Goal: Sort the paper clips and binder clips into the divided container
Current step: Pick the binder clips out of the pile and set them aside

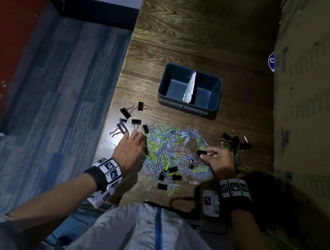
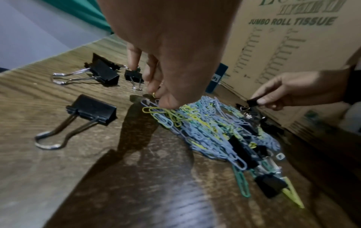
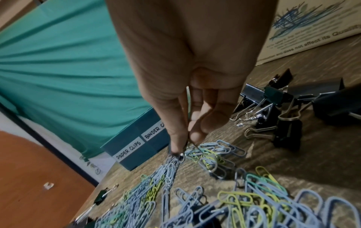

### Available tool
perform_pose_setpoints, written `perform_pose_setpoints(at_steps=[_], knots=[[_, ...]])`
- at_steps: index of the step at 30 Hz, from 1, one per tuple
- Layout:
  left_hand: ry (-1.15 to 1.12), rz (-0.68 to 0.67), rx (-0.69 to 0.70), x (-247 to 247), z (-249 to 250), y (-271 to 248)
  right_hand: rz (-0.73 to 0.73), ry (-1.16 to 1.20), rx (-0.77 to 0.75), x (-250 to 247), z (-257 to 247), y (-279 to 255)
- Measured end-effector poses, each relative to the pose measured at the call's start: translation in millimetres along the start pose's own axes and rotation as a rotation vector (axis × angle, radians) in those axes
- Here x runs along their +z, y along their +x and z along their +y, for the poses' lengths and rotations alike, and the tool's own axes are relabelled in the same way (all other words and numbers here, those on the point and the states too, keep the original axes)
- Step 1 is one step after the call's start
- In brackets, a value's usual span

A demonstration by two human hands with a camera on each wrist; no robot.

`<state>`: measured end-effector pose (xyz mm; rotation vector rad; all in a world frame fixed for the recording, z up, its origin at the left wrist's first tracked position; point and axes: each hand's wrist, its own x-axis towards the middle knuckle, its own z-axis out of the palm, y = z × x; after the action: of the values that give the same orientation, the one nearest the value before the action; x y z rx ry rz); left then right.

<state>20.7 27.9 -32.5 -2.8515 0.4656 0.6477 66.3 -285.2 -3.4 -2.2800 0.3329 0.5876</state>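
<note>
While right hand (image 1: 219,158) pinches a binder clip (image 1: 201,152), left hand (image 2: 168,50) seemingly pinches paper clips (image 2: 156,110).

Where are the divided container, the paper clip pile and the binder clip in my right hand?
divided container (image 1: 216,83), head view, right rim.
paper clip pile (image 1: 168,145), head view, middle of the heap.
binder clip (image 1: 201,152), head view, black body pinched by the right hand (image 1: 219,160).

The left hand (image 2: 171,50) hides its own fingertips among the blue and yellow wire paper clips (image 2: 205,123). The blue plastic divided container (image 2: 216,80) shows only a corner behind it, and the brown cardboard box (image 1: 310,96) is cut off at the frame's edge.
</note>
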Motion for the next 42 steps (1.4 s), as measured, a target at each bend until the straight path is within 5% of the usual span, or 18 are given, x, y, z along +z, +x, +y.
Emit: perform_pose_setpoints(at_steps=[4, 12, 21, 28, 38, 42], knots=[[-0.133, 0.07, 0.068, -3, 2, -4, 0.118, 0.112, -0.003, -12, -4, 0], [-0.384, 0.116, -0.068, -28, -10, 42, 0.36, 0.175, 0.226, -46, 6, 24], [-0.552, 0.137, -0.126, -23, -11, 60, -0.083, 0.314, 0.157, -38, -1, 17], [-0.666, 0.131, -0.154, -28, -14, 56, -0.041, 0.357, 0.029, -8, -3, 9], [-0.804, 0.241, -0.043, -32, -33, 43, 0.018, 0.587, 0.088, -14, 4, 8], [-0.947, 0.231, -0.162, -44, -43, 44, -0.05, 0.54, 0.1, -13, 5, 6]])
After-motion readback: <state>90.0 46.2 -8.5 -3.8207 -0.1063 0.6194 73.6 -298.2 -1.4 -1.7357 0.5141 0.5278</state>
